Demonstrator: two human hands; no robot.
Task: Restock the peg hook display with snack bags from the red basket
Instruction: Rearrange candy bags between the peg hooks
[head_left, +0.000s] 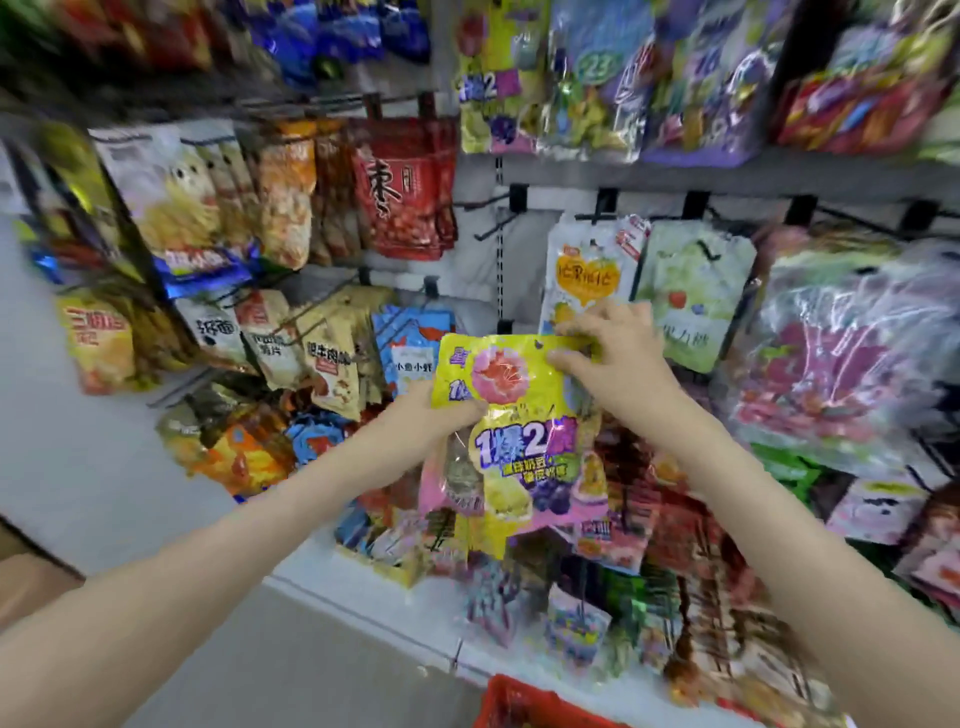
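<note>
Grips yellow bag (519, 447) at left edge with left hand (434, 413), pinches top edge with right hand (610, 356), above near basket (511, 704).

A yellow-and-pink bag (519, 441) with a pink flower print and blue lettering hung upright before the hooks (517, 200), pinched at its top edge by the right hand (608, 353) and gripped at its side by the left hand (436, 410), above the red basket (524, 704).
</note>
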